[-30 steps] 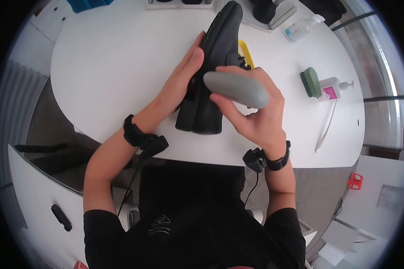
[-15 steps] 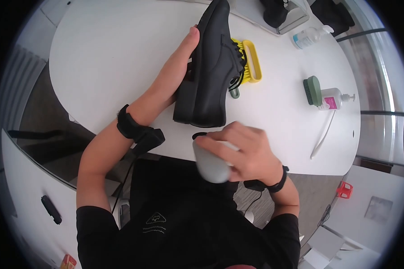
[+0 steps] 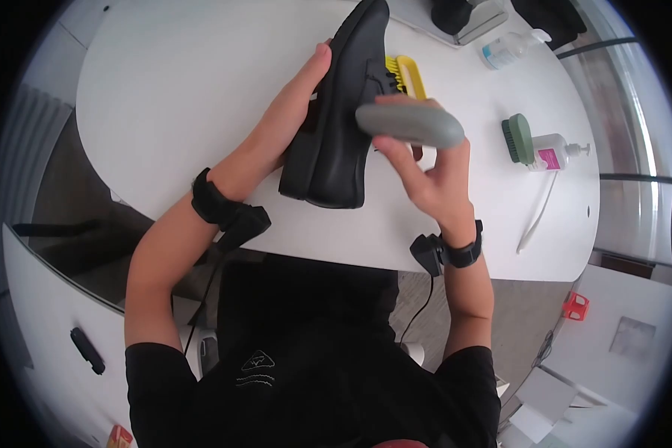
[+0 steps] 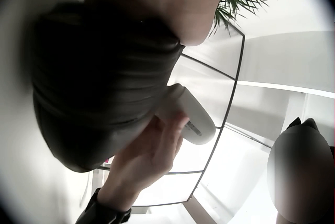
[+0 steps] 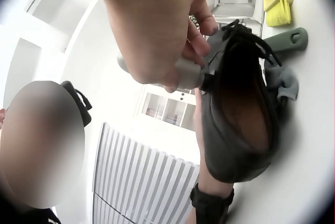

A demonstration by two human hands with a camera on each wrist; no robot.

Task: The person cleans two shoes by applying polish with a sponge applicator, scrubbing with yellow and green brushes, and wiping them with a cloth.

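My left hand (image 3: 299,93) holds a black leather shoe (image 3: 336,142) along its sole side, the toe pointing away from me. Most of the left fingers are hidden behind the shoe. In my right hand (image 3: 433,168) is a grey handheld shoe polisher (image 3: 411,125), with fingers and thumb wrapped about its body. The right wrist view shows the polisher's black head (image 5: 208,81) right at the side of the shoe, near the lace opening. A pale, smooth end of the polisher (image 4: 193,119) shows beyond the shoe in the left wrist view.
Beyond the shoe lie a yellow brush (image 3: 409,75), a green handle (image 5: 290,42) and a grey cloth (image 5: 285,81). To the right are a green brush (image 3: 518,138), a pump bottle (image 3: 551,154) and a white stick (image 3: 537,216). Another pump bottle (image 3: 508,51) stands farther back, near a tray (image 3: 481,22).
The polisher swung from the shoe's side down toward me near the heel, then came back up to the side. The left hand keeps its hold; the shoe has shifted slightly.
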